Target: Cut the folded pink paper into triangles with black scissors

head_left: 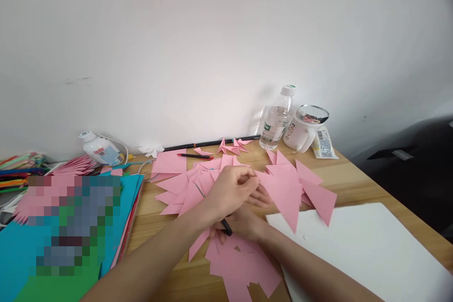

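Flat pink folded-paper triangles (283, 188) fan over wooden desk (354, 174) centre, my left hand (233, 186) loosely curled w/ fingers pinched on one, right hand (244, 222) underneath, closed round a black pen (226, 226).

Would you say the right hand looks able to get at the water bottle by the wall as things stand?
Probably yes. The water bottle stands upright beyond the pink paper, with nothing tall between. But the right hand lies under the left hand, seemingly gripping a dark tool, and the white mug stands close beside the bottle.
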